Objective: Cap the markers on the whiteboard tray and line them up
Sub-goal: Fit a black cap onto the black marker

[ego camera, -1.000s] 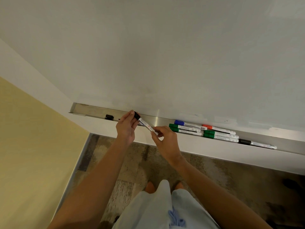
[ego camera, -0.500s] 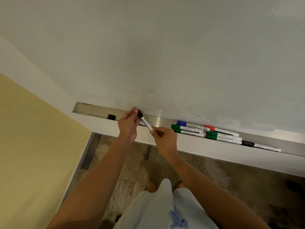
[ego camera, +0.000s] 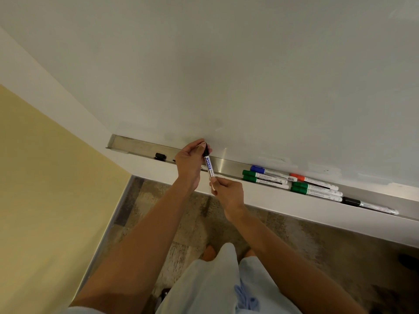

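The right hand (ego camera: 229, 193) sits nearest, its fingers (ego camera: 215, 182) pinched shut on the lower end of a black-capped marker (ego camera: 209, 167) that stands nearly upright above the whiteboard tray (ego camera: 136, 147). Just above those fingers, the left hand (ego camera: 189, 165) curls closed around the marker's top, fingertips on the black cap (ego camera: 205, 151). Right of both hands' fingers, capped markers lie in the tray: two green markers (ego camera: 264, 177) beside a blue marker (ego camera: 272, 172), then a red marker (ego camera: 314, 181) and two more green ones (ego camera: 315, 190), and farthest right a black marker (ego camera: 369, 205). Left of the left fingers, a loose black cap (ego camera: 160, 155) rests in the tray. Behind everything rises the whiteboard (ego camera: 226, 75).
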A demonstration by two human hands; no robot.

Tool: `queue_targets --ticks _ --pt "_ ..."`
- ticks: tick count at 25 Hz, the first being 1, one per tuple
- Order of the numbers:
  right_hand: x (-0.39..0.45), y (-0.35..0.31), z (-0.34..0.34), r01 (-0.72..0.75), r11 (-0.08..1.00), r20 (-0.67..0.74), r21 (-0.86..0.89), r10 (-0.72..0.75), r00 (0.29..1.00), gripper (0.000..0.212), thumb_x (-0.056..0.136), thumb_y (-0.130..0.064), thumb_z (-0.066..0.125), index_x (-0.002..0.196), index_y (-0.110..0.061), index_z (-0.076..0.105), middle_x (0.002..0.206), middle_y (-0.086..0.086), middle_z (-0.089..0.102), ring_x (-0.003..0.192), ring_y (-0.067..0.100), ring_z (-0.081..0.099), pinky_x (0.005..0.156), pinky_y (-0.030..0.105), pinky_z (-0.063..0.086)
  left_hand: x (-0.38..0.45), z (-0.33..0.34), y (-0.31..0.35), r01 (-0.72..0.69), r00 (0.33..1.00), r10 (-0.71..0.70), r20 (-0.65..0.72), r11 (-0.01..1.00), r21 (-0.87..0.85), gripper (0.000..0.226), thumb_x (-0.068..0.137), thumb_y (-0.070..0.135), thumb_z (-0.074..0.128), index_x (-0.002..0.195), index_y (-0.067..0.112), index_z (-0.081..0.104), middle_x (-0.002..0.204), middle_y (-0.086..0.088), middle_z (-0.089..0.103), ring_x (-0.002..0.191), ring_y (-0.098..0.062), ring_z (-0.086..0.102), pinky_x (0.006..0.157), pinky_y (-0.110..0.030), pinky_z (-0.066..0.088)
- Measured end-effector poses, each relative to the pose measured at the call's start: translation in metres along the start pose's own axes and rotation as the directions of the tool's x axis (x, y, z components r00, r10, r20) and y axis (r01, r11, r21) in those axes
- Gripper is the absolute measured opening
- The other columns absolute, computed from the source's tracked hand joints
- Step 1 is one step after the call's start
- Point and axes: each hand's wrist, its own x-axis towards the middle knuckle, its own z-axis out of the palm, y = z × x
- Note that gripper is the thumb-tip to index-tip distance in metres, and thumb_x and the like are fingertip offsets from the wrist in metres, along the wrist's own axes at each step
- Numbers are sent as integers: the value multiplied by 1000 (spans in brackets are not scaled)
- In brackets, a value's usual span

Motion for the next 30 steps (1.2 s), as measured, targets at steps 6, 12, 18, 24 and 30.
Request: queue_targets --ticks 6,12,18,24,30 --pt "2 -4 -9 380 884 86 -272 -371 925 14 91 -23 64 97 -16 75 67 -13 66 60 4 60 61 13 51 7 -17 2 -33 999 34 -19 999 39 13 90 -2 61 101 0 69 79 -9 73 75 -22 71 68 -32 60" --pt "42 -18 -32 580 393 264 -714 -617 742 20 93 -19 61 106 -7 71 97 9 70 88 22 63 82 32 53 21 -63 -5 -75 938 242 -248 839 538 15 91 16 64 103 10 71 92 -8 73 85 -21 70 85 -42 58" --pt "51 -6 -27 594 276 289 -756 -674 680 25 91 -12 62 115 -4 64 111 13 66 105 29 58 95 41 48 26 -97 6 -133 857 447 -259 675 725 23 85 2 65 108 6 67 108 -11 67 98 -23 61 88 -34 51" --pt "59 -17 30 768 -30 669 -640 -514 537 34 97 -16 54 130 -12 56 128 8 60 115 26 54 98 39 40 28 -107 11 -196 868 489 -89 502 843 28 86 2 63 114 6 64 119 -13 63 113 -29 57 99 -30 40" --pt "68 -22 53 673 -134 641 -728 -480 598 30 98 -27 49 125 -17 56 123 4 61 114 25 48 94 38 33 40 -118 21 -163 957 271 102 214 963 43 86 3 59 129 9 57 136 -9 55 125 -30 50 105 -43 39"
